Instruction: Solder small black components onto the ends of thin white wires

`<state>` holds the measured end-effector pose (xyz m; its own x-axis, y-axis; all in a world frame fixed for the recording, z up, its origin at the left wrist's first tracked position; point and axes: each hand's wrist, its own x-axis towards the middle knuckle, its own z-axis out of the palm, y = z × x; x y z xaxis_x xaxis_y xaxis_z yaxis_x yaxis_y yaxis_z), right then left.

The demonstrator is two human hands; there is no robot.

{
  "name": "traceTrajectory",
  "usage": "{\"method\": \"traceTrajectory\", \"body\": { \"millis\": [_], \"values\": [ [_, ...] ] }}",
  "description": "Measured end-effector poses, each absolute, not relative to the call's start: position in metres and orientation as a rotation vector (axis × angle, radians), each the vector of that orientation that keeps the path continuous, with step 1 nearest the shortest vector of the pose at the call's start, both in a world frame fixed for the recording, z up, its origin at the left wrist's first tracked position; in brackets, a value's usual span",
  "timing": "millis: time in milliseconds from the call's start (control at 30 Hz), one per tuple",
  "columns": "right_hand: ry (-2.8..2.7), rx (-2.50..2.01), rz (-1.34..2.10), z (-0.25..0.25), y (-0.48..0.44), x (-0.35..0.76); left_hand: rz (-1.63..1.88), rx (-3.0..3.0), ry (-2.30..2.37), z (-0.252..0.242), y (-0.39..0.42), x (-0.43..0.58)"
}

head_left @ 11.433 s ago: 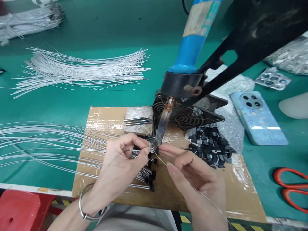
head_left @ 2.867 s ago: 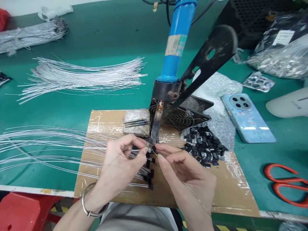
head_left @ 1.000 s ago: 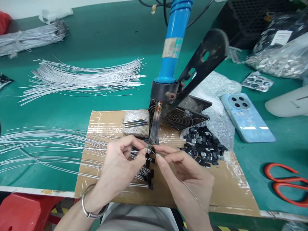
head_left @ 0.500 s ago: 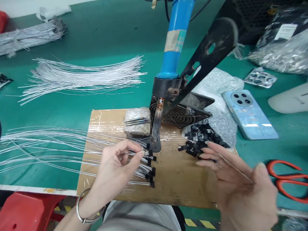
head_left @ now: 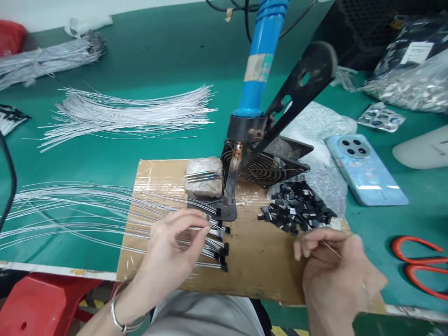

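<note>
My left hand (head_left: 178,242) is closed in a pinch at the free ends of the white wires (head_left: 147,200). A white wire seems to run between its thumb and forefinger; its tip is hidden. Beside and below the fingertips, several wires end in small black connectors (head_left: 224,267) on the cardboard (head_left: 262,266). My right hand (head_left: 339,275) is closed round a thin, straight, metallic rod (head_left: 331,248), which points at the pile of black connector pieces (head_left: 297,205). Between the hands, a blue-handled soldering iron (head_left: 254,88) hangs tip down in a black bracket (head_left: 301,88).
Behind the iron stands a black fan (head_left: 262,163), with a pale block (head_left: 203,186) holding metal tips beside it. A wire bundle (head_left: 129,114) lies at back left. To the right are a blue phone (head_left: 371,177), bubble wrap (head_left: 329,158) and red-handled scissors (head_left: 416,247).
My right hand has moved left and its fingers have curled in around the rod, with its tip now by the black pile. My left hand keeps its pinch. The view has shifted slightly.
</note>
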<state>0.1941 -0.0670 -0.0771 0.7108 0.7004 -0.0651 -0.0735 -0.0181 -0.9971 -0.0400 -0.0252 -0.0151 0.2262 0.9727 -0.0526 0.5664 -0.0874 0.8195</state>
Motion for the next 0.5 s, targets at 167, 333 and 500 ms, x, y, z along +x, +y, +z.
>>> {"method": "traceTrajectory", "body": {
  "millis": [167, 333, 500],
  "values": [
    [-0.413, -1.43, 0.745, -0.077, -0.067, 0.202, 0.773, 2.127, 1.47, -0.005, -0.017, -0.061],
    [-0.443, -1.512, 0.785, -0.083, -0.065, 0.206, 0.428, 2.675, 1.683, -0.01, 0.066, -0.1],
    [-0.473, -1.542, 0.769, -0.084, -0.066, 0.204, 0.203, 2.748, 1.598, -0.034, 0.159, -0.119]
  ]
}}
